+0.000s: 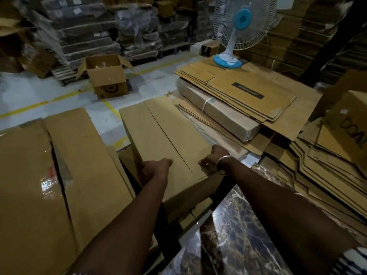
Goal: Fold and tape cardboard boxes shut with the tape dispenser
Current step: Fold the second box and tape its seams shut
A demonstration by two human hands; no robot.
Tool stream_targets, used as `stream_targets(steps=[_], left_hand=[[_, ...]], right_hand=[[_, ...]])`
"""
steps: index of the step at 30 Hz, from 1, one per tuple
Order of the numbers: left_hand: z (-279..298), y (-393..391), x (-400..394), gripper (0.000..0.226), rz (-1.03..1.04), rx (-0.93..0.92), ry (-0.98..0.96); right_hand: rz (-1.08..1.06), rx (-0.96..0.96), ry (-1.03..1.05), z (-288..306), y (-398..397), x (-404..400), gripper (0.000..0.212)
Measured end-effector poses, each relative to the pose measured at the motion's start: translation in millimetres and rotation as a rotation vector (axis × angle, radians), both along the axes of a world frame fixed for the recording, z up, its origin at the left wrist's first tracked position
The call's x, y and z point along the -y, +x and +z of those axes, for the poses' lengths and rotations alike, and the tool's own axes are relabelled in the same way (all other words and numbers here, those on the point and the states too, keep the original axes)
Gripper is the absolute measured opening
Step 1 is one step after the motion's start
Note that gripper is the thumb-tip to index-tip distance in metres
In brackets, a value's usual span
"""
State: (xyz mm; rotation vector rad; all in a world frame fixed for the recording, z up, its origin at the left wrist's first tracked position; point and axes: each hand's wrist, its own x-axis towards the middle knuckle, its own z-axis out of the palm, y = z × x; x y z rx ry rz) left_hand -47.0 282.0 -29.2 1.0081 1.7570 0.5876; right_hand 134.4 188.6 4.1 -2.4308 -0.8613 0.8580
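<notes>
I'm looking down on a long brown cardboard box (164, 139) at the centre of the view, its two top flaps folded flat and meeting along a seam that runs from 11 o'clock towards 5 o'clock. The left hand (154, 168) grips the box's near left edge, thumb lying on top and fingers wrapped down over the side. The right hand (213, 157), with a thin metal bangle (223, 164) at the wrist, sits at the near right corner, fingers curled over the flap edge and holding it down. The seam is bare, no tape on it. I can't spot a tape dispenser anywhere.

At 8 o'clock lies a big flat brown carton with shiny clear tape (37, 175), just beside the box. At 5 o'clock, under my right forearm, is a dark marbled bench top (238, 245). At 2 o'clock, flattened cardboard sheets (248, 92) are stacked, with a white and blue pedestal fan (241, 28) standing on them. At 11 o'clock an open brown box (108, 76) sits on the grey floor with yellow lines (39, 94).
</notes>
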Motion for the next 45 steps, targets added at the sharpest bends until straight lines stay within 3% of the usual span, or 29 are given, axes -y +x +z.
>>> stream_targets(steps=[5,10,13,16,21,23,25,28,30,34,38,45], left_hand=[[53,-6,-5,0.100,-0.063,-0.040,0.108],[124,-3,19,0.075,-0.230,-0.063,0.159],[145,2,57,0.068,-0.354,-0.066,0.219],[148,11,110,0.056,-0.460,-0.046,0.226],[132,25,209,0.068,-0.626,0.006,0.175],[121,31,248,0.063,-0.685,0.017,0.168],[114,37,287,0.053,-0.752,0.021,0.175],[102,47,338,0.047,-0.845,0.036,0.190],[95,50,366,0.049,-0.878,0.027,0.185],[83,49,412,0.066,-0.919,0.009,0.202],[78,46,438,0.075,-0.983,-0.005,0.270],[72,38,436,0.100,-1.286,-0.019,0.406]], right_hand=[[-0.081,-0.013,0.166,42,-5,7,0.058],[-0.197,-0.048,0.255,76,-2,51,0.079],[-0.259,-0.088,0.305,82,0,105,0.110],[-0.303,-0.115,0.326,83,-1,171,0.108],[-0.464,-0.135,0.329,82,-14,293,0.086],[-0.562,-0.220,0.357,76,-20,343,0.088],[-0.622,-0.186,0.358,75,-30,391,0.084],[-0.698,-0.088,0.285,70,-44,452,0.114],[-0.735,-0.041,0.230,67,-53,485,0.133],[-0.778,0.003,0.168,56,-70,534,0.128],[-0.747,-0.025,0.132,47,-82,562,0.148],[-0.645,-0.052,0.000,57,-92,582,0.128]])
